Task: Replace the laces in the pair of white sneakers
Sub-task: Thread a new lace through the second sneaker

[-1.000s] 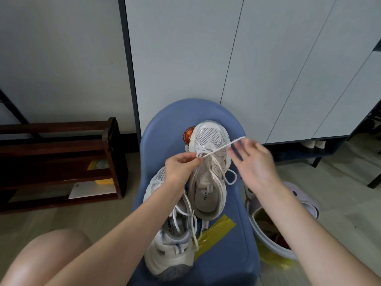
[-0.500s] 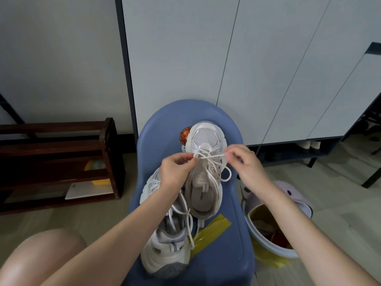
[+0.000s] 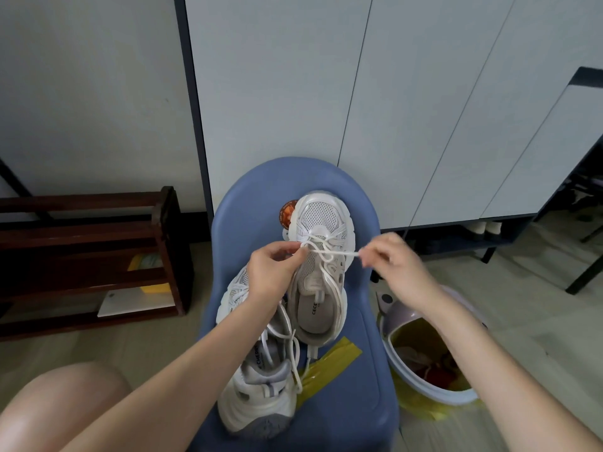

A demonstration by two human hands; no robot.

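Right hand (image 3: 396, 267): fingers pinch the free end of the white lace (image 3: 336, 252), pulled taut toward the chair's right edge. Left hand (image 3: 272, 272): fingers pinch the same lace at the far sneaker's (image 3: 321, 265) upper eyelets. Far sneaker sits toe-up near the back of the blue chair (image 3: 359, 402); the near sneaker (image 3: 257, 386) lies at the front-left, loose laces trailing.

Both hands (image 3: 329, 265) on a taut white lace (image 3: 336, 252) over the far sneaker (image 3: 321, 269)
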